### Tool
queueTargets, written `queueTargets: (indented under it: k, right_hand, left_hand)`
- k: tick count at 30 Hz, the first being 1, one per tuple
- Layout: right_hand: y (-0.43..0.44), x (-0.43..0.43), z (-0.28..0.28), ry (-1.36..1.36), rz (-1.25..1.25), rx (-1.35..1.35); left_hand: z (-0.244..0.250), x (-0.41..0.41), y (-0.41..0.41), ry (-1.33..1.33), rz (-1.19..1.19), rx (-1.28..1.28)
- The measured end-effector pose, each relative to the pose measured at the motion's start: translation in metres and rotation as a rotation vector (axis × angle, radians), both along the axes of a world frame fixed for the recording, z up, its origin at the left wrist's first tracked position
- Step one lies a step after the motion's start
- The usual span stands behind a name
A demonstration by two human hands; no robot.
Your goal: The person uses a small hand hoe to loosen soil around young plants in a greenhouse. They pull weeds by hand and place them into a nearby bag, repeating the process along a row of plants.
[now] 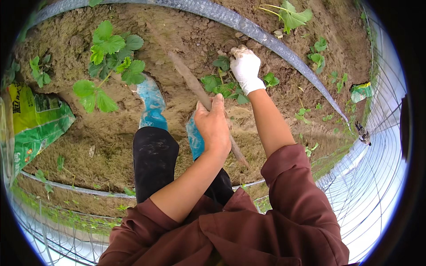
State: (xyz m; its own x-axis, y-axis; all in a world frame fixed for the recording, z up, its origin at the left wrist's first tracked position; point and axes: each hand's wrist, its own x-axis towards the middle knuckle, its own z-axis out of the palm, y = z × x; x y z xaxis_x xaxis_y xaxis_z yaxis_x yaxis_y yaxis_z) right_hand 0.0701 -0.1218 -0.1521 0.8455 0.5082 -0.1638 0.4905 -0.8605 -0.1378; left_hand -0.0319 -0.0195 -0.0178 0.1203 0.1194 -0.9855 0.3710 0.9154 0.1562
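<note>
My bare left hand (213,123) grips a wooden stick (188,76), thumb and fingers around its middle. The stick slants across the view; its upper end lies over the soil and its pointed lower end shows below my wrist. My right hand (245,68), in a white glove with soil on the fingers, is at the ground beside a small strawberry plant (226,89). Its fingers are bent down, and whether they hold anything is hidden. A larger strawberry plant (111,45) grows at the upper left, near my blue boot cover (151,103).
A grey drip hose (253,28) arcs over the soil beyond my right hand. At the left lies a green and yellow printed bag (40,116); another small bag (361,92) lies far right. A person (362,133) is in the distance. More young plants dot the beds.
</note>
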Motion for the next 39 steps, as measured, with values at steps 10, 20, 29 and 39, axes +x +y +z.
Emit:
queueTargets:
  k: [10, 20, 29, 39]
  right_hand:
    - [-0.02, 0.03, 0.031, 0.629, -0.484, 0.468]
    - [0.029, 0.001, -0.009, 0.235, 0.135, -0.181]
    - [-0.019, 0.019, 0.01, 0.527, -0.275, 0.28]
    - [-0.004, -0.004, -0.01, 0.774, -0.19, -0.385]
  left_hand:
    - [0.0, -0.004, -0.005, -0.045, 0.011, -0.02]
    - [-0.008, -0.009, -0.011, -0.033, -0.041, 0.055]
    - [-0.001, -0.007, -0.006, -0.064, 0.045, -0.014]
    - [0.003, -0.001, -0.004, -0.029, 0.033, -0.015]
